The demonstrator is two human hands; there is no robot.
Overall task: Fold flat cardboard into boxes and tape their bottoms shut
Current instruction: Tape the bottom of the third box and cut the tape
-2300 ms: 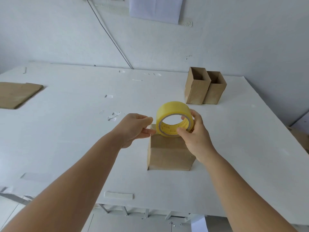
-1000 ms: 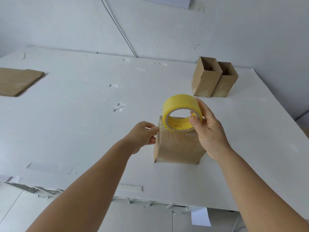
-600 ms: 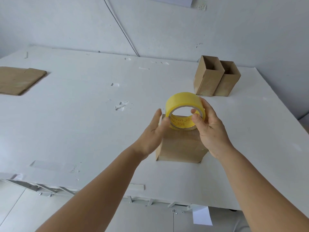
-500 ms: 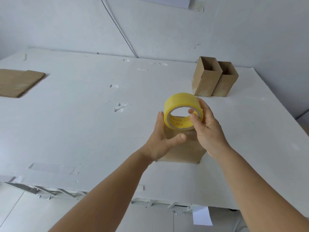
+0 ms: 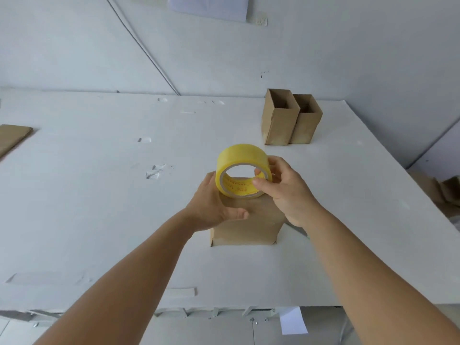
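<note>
The cardboard box (image 5: 245, 224) stands upside down on the tabletop (image 5: 99, 207), its closed bottom facing up and mostly hidden under the two hands and the roll. Its near brown wall faces the camera, squarely between the two forearms.

The yellow tape roll (image 5: 242, 170) sits right over the box's upturned bottom, standing on edge with its open core turned toward the camera. The right hand (image 5: 286, 192) grips it, thumb hooked into the core and fingers curled round the outer band. The left hand (image 5: 214, 205) lies against the box's left upper edge, fingers extended upward behind the roll's left rim and thumb stretched across the near wall; it steadies the box rather than clutching it. Whether a free tape end is already stuck down cannot be told.

The coming pull probably runs across the box's top, so the roll lies just above the seam and the right hand must carry it while the left, nearer the box, pins things in place.

Beyond the box to the right stand two finished boxes (image 5: 290, 119), touching, mouths up. Far left of it lies flat cardboard (image 5: 12, 138).
</note>
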